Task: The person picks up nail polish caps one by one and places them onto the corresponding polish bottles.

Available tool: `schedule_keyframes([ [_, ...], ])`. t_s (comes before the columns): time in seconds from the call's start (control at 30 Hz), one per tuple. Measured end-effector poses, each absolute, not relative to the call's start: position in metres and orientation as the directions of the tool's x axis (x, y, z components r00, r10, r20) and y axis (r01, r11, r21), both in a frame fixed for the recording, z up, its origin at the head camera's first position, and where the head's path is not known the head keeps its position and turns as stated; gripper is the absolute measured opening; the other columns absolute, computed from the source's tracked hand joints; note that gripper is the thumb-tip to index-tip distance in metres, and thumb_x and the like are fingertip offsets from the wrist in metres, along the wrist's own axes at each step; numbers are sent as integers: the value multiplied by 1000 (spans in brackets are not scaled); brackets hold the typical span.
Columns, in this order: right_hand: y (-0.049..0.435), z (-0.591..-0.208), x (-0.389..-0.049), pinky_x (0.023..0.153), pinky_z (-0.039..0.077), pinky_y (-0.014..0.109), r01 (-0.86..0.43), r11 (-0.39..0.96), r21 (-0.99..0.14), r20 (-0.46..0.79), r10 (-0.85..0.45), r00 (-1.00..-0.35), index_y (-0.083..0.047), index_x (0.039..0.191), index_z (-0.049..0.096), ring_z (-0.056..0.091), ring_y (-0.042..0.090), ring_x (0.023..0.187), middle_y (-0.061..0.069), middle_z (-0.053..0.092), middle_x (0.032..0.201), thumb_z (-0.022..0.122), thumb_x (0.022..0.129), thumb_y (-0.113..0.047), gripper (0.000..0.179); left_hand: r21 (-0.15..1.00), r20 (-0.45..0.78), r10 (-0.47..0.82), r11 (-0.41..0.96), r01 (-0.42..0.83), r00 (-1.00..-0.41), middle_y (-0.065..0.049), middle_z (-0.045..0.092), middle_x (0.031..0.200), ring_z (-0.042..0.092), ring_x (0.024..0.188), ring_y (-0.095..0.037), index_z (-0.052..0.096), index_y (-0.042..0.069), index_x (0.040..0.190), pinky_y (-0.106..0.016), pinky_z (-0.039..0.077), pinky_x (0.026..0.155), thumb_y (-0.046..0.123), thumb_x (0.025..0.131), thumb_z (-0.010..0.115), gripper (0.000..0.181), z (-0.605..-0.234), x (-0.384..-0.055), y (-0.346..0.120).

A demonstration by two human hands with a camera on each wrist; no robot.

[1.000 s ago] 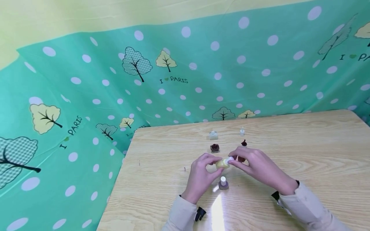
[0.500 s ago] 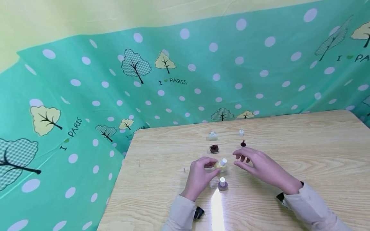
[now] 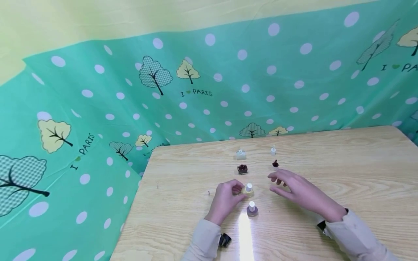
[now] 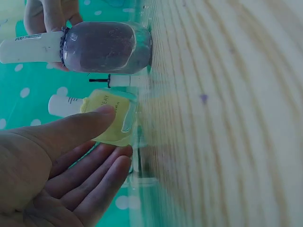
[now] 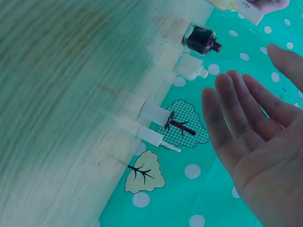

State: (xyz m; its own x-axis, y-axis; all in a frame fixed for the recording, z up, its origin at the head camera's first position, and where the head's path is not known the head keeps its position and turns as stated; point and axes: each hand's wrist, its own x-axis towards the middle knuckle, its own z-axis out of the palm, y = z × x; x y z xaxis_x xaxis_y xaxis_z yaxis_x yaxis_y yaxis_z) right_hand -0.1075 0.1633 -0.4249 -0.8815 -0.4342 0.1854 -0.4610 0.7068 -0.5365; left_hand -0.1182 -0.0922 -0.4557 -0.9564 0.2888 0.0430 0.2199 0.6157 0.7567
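My left hand (image 3: 226, 198) pinches a small yellow nail polish bottle (image 4: 118, 124) between thumb and fingers, its white cap (image 3: 249, 187) on. The bottle stands upright on the table. Just nearer to me stands a purple-grey nail polish bottle (image 3: 252, 210), also capped. My right hand (image 3: 298, 190) hovers to the right with relaxed fingers, holding nothing. Behind the yellow bottle are an uncapped dark red bottle (image 3: 242, 169) and an uncapped clear whitish bottle (image 3: 241, 155). To their right, two white caps stand with brushes up: a dark-stained cap (image 5: 156, 113) and a whitish cap (image 5: 150, 135).
The wooden table (image 3: 176, 217) reaches back to a green dotted curtain (image 3: 196, 119). A black clip-like piece (image 3: 224, 240) shows beside the left sleeve. Light glares on the table (image 3: 245, 235) near the front.
The right hand has let go of the yellow bottle's white cap and drawn off to the right. The left hand has lowered the bottle upright onto the table, slightly leftward.
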Motion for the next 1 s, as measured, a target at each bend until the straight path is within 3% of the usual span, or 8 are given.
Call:
schedule_keyframes([
  [0.67,170,-427,-105,80,58,35,-445,721,-531,158,-432,-888,-8,127,61,63,13,96,2,66,111,70,93,-24,38,721,-14,320,660,212,-947,2,69,96,64,88,-9,69,8,107,-19,55,81,11,81,81,29,-459,-120,-92],
  [1.0,176,-425,-109,81,58,39,-409,737,-538,170,-380,-909,-7,130,60,63,17,98,5,66,111,70,93,-22,42,701,-13,300,683,205,-954,-6,70,104,66,93,-16,67,3,111,-25,56,86,0,79,76,33,-457,-122,-99],
])
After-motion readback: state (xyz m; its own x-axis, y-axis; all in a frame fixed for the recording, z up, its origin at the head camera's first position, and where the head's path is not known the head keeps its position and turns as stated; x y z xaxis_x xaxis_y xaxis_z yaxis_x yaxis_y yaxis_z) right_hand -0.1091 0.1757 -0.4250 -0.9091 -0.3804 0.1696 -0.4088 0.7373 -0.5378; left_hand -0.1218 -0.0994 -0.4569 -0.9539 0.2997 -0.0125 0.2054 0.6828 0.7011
